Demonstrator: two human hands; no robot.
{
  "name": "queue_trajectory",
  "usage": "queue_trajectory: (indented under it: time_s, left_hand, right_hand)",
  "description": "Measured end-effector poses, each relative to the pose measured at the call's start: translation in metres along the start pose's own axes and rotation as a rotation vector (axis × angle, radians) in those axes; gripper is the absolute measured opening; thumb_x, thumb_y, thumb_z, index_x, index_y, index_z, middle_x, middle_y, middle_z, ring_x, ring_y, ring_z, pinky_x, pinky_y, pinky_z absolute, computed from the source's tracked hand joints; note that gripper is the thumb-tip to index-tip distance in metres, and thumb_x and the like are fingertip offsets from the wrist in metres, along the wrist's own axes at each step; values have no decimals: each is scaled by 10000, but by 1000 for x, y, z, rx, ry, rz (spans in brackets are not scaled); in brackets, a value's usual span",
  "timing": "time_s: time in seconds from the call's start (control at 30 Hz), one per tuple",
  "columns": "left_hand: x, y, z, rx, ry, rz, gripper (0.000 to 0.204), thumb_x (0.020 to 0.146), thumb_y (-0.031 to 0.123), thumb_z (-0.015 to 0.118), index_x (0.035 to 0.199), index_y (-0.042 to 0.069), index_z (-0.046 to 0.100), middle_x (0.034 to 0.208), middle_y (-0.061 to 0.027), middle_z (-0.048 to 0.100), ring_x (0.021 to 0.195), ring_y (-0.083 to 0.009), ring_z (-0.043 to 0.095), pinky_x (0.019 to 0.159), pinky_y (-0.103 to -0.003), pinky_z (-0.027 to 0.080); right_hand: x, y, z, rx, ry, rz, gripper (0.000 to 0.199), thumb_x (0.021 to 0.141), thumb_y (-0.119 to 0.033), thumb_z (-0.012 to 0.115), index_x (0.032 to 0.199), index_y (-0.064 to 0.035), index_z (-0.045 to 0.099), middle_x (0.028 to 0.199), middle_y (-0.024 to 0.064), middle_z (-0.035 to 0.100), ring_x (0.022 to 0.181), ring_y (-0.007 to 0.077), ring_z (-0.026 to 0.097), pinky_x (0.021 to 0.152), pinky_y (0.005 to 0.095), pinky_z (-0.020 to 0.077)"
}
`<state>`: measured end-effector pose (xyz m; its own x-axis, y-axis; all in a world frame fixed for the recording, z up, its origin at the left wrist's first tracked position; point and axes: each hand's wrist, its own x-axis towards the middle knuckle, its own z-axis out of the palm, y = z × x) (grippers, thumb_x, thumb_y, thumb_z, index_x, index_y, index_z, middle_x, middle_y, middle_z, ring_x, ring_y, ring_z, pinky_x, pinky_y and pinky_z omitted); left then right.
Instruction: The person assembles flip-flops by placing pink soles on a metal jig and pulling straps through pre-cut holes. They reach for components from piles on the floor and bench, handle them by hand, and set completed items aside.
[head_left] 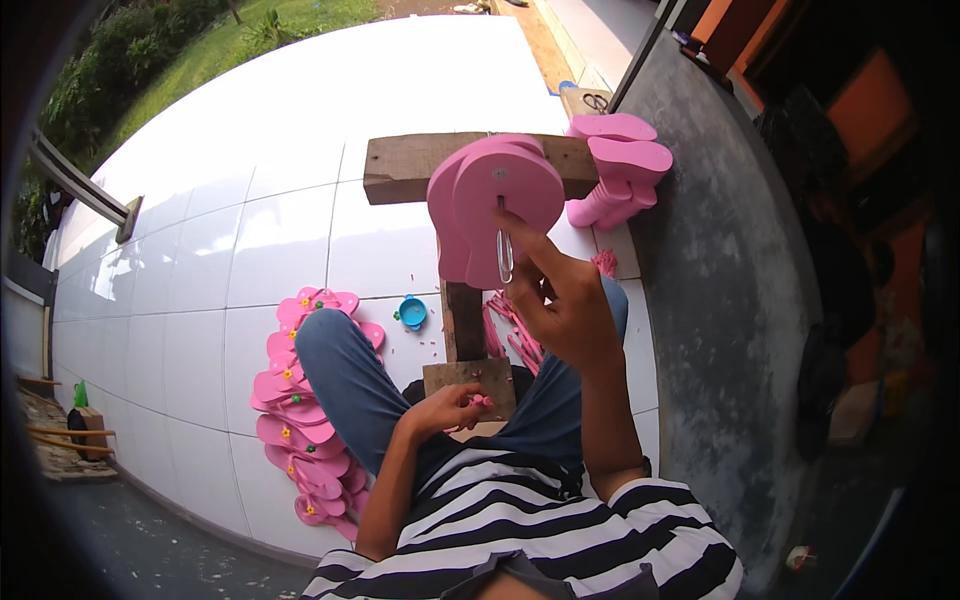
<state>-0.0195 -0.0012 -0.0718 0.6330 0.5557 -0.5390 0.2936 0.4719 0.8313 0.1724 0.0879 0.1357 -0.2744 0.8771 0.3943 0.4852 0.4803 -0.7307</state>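
My right hand (570,295) grips a slim silver metal hook tool (505,258) with a long loop handle. Its tip meets the face of a pink flip-flop sole (500,160), by a small mark near the toe end. A second pink sole (446,215) lies behind it, and both rest against the crossbar of a wooden stand (400,165). Lower down, before my lap, my left hand (440,410) is closed with small pink rubber pieces (481,401) at its fingertips. Their exact shape is too small to make out.
Finished pink flip-flops (290,420) with flower decorations lie by my left knee. A small blue bowl (411,313) sits among pink scraps. Pink straps (515,335) lie behind the stand's post. More pink soles (630,160) are stacked at right, near scissors (596,102).
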Motion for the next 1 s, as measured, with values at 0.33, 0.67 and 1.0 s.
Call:
queue_trajectory:
  time_s: [0.33, 0.67, 1.0]
  left_hand:
    - [-1, 3, 0, 11, -12, -42, 272, 895, 223, 601, 1099, 44, 613, 707, -35, 569, 605, -87, 510, 523, -244, 383]
    - [4, -1, 0, 40, 3, 11, 401, 918, 338, 661, 1171, 33, 602, 800, -52, 618, 695, -102, 549, 594, -254, 416]
    - [2, -9, 0, 134, 94, 75, 352, 928, 291, 665, 1186, 61, 598, 869, -20, 596, 765, -96, 530, 642, -271, 429]
  right_hand:
    - [-14, 11, 6, 82, 67, -122, 433, 874, -25, 624, 1303, -75, 598, 656, 66, 627, 522, 136, 598, 530, 276, 482]
    - [-17, 5, 11, 69, 142, -141, 409, 865, -47, 665, 1267, -106, 613, 633, 73, 603, 477, 150, 543, 498, 302, 462]
    - [-40, 111, 29, 1113, 702, 165, 349, 918, -93, 468, 1247, -17, 554, 895, 81, 642, 775, 109, 551, 680, 225, 439]
